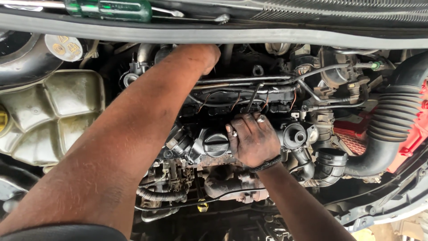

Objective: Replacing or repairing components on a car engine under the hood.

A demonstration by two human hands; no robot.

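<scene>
View down into an open engine bay, crowded and grimy. Left hand reaching far across, forearm stretched diagonally from the near left, wrist bent and fingers dipping behind pipes and a thin metal tube (fingertips hidden, so grip impossible to tell). Right hand near the middle, knuckles up, dirt-smudged, rings on two fingers, a black band at the wrist; fingers curled down onto the dark engine top beside a round ribbed black filler cap, just left of it and apparently touching. Whatever lies under the palm covered, closure unclear. Far left, a cloudy translucent plastic coolant tank, lobed and stained, cut off at the edge. Right side, a thick corrugated black rubber intake hose curving nearward over red plastic. Along the far rim, a green-handled screwdriver, partly cropped. Lower area murky, parts hard to separate.
</scene>
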